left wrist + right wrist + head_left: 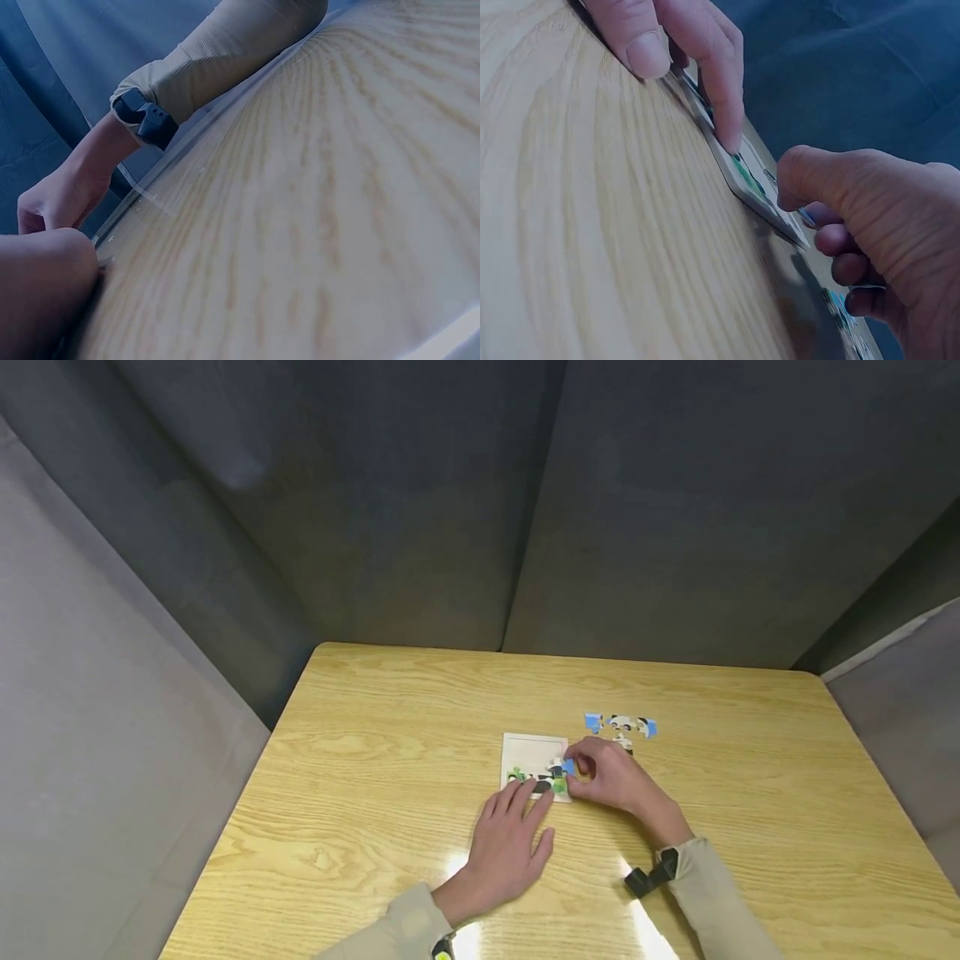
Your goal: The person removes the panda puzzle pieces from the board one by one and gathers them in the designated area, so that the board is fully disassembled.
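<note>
A white square jigsaw board (528,747) lies on the table, its near part filled with green and black-and-white pieces. Fingers spread and extended, my left hand (502,852) presses on the pieces along the near edge. At the board's right side, my right hand (611,774) pinches a blue-edged puzzle piece (567,767) between thumb and forefinger. The right wrist view shows a sliver of blue (807,217) by the thumb, mostly hidden by the fingers. In the left wrist view the right hand (64,195) is seen from the side, the puzzle out of sight.
Beyond my right hand lie several loose pieces, among them a blue one (593,722), a panda-face one (621,722) and a blue-and-white one (647,727). The wooden table (360,793) ends at dark curtains (420,527) behind and grey panels at the sides.
</note>
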{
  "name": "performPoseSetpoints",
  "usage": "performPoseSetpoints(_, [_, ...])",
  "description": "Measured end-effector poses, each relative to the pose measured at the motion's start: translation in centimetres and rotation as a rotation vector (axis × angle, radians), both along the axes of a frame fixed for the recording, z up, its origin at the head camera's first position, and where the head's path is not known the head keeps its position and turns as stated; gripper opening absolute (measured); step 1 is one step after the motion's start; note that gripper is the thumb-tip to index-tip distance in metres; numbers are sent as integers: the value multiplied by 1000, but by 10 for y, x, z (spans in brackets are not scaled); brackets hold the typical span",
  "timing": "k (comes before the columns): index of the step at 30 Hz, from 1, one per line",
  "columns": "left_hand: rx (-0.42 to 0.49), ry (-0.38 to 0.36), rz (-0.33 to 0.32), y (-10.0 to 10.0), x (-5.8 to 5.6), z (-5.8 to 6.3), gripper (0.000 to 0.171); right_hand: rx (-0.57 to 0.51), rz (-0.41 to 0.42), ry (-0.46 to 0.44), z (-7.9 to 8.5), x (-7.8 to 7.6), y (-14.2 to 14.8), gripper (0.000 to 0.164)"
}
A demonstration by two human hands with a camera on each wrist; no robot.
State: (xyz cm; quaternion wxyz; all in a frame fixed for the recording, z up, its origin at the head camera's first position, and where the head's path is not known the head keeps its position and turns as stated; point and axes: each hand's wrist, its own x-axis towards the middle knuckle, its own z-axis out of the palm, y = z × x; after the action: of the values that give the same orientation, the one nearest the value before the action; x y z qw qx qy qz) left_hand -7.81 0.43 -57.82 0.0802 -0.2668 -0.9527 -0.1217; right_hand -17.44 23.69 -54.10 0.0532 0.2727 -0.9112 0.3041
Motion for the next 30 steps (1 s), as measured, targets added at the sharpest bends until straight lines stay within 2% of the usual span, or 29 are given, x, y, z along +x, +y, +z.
performPoseSetpoints(6, [1,4,3,-1,-1,-1,54,-66,11,29,-2,3,13,28])
performPoseSetpoints(14, [-20,4,-4,2,-2,-3,55,-167,-29,3,-8,5,38,32])
performPoseSetpoints(21, [-8,19,-2,3,0,0,54,-152,-132,-9,-7,5,62,33])
performPoseSetpoints(30, [12,-6,11,1,2,0,54,-158,-208,7,-11,2,90,31])
